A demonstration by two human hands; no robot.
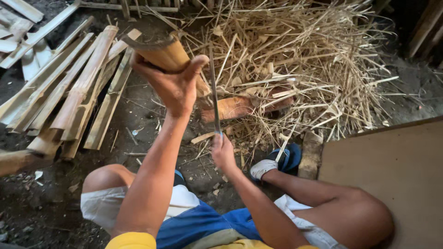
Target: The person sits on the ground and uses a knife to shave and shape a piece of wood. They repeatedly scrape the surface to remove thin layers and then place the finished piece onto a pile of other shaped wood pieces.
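A curved, split bamboo piece (164,54), tan and smooth-skinned, was held raised above the ground in the left hand (173,85), fingers wrapped around it. Just beside it stood a thin, dark blade (214,92), upright, its handle enclosed in the right hand (223,151). Behind lay a tangled heap of pale, stringy shavings (304,64) over a reddish block (244,106). Flat bamboo slats (78,87) were stacked to the left; a brown board (387,170) lay to the right on dark earth.
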